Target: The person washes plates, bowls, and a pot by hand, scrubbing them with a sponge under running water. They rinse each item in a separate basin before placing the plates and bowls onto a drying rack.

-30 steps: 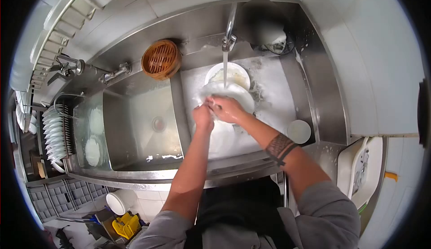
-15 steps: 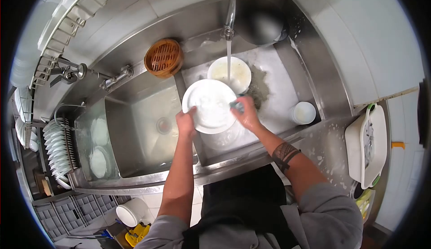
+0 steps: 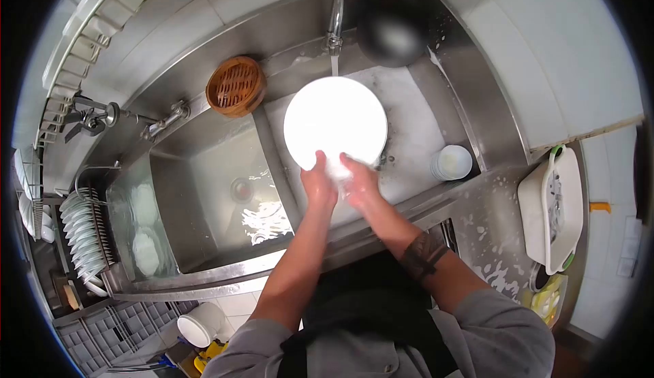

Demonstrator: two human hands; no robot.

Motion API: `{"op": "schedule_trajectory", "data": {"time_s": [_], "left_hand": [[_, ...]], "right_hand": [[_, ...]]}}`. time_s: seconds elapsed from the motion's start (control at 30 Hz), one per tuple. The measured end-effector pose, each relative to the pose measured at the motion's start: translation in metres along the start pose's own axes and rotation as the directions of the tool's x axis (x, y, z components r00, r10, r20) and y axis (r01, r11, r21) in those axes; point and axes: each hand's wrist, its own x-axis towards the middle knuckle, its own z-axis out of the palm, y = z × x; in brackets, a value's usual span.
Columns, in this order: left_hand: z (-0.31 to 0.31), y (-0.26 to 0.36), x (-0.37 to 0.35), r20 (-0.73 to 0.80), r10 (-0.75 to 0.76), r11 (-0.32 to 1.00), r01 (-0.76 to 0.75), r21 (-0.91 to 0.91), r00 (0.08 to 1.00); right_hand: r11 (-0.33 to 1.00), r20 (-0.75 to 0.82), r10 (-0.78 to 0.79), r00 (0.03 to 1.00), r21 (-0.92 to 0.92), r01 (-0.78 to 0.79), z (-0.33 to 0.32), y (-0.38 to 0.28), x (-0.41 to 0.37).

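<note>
A white plate (image 3: 335,122), bright with glare, is held over the right sink basin, just below the running tap (image 3: 334,41). My left hand (image 3: 319,182) grips its near edge with the thumb on top. Close beside it, my right hand (image 3: 360,182) holds the same edge, also thumb up; it is slightly blurred. The fingers of both hands are mostly hidden below the plate. Whether a sponge is in either hand cannot be made out.
A bamboo steamer (image 3: 236,86) sits on the divider's far end. A dark wok (image 3: 394,30) is at the back right, white bowls (image 3: 452,163) at the basin's right. Plates stand in a rack (image 3: 85,235) at left; a white tub (image 3: 552,208) is at right.
The plate has moved up and right and now hides the dish beneath the tap. My right hand has moved down and left to the plate's near edge; the green sponge it held no longer shows.
</note>
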Motion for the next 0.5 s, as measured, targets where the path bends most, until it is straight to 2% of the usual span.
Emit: {"op": "schedule_trajectory", "data": {"time_s": [0.03, 0.07, 0.1, 0.13, 0.17, 0.2, 0.23, 0.27, 0.3, 0.37, 0.4, 0.43, 0.47, 0.5], "left_hand": [[-0.004, 0.010, 0.005, -0.005, -0.004, 1.000, 0.004, -0.002, 1.000], [-0.015, 0.030, 0.018, 0.101, -0.169, 0.986, 0.167, 0.030, 0.981], [-0.016, 0.048, 0.025, 0.203, -0.329, 0.944, 0.320, 0.078, 0.922], [0.003, 0.063, 0.025, 0.168, -0.325, 0.945, 0.328, 0.014, 0.931], [0.006, 0.037, 0.013, 0.151, -0.341, 0.939, 0.343, 0.015, 0.928], [0.022, -0.002, 0.003, 0.036, -0.135, 0.990, 0.136, -0.020, 0.990], [0.037, -0.026, 0.006, -0.078, 0.085, 0.996, -0.088, -0.034, 0.993], [0.023, -0.030, 0.008, -0.040, 0.070, 0.974, -0.060, 0.219, 0.997], [0.012, -0.021, 0.016, -0.057, 0.069, 0.974, -0.055, 0.218, 0.996], [-0.005, 0.007, 0.041, 0.094, 0.028, 0.834, -0.075, 0.547, 0.995], [0.000, 0.021, 0.049, 0.253, 0.091, 0.864, -0.203, 0.460, 0.963], [0.005, 0.022, 0.046, 0.232, 0.092, 0.864, -0.194, 0.466, 0.968], [0.018, 0.022, 0.045, 0.213, 0.026, 0.805, -0.146, 0.575, 0.977], [0.032, 0.023, 0.041, 0.191, -0.043, 0.728, -0.100, 0.678, 0.981]], "right_hand": [[0.996, 0.056, 0.064, 0.996, -0.062, -0.060, -0.008, -0.016, -0.004], [0.996, 0.055, 0.067, 0.996, -0.065, -0.063, -0.013, -0.034, -0.004], [0.996, 0.139, 0.041, 0.989, -0.087, -0.029, -0.007, -0.061, -0.008], [0.994, 0.213, 0.029, 0.977, -0.111, -0.006, -0.009, -0.073, -0.011], [0.993, 0.198, 0.045, 0.979, -0.117, -0.022, -0.013, -0.055, -0.013], [1.000, 0.111, -0.019, 0.994, 0.018, 0.017, -0.007, -0.027, -0.008], [0.986, 0.024, -0.080, 0.997, 0.151, 0.075, -0.001, -0.015, 0.006], [0.998, 0.043, -0.032, 0.999, -0.054, 0.034, -0.019, -0.022, 0.019], [0.998, 0.045, -0.018, 0.999, -0.065, 0.021, -0.035, -0.041, 0.020], [0.894, 0.355, 0.044, 0.934, -0.431, 0.122, -0.055, -0.090, 0.021], [0.859, 0.387, 0.179, 0.905, -0.509, 0.048, -0.049, -0.118, 0.013], [0.854, 0.387, 0.201, 0.900, -0.519, 0.033, -0.041, -0.138, 0.019], [0.954, 0.516, 0.287, 0.807, -0.227, -0.194, -0.032, -0.151, 0.030], [0.877, 0.628, 0.364, 0.688, 0.016, -0.479, -0.023, -0.165, 0.040]]}}
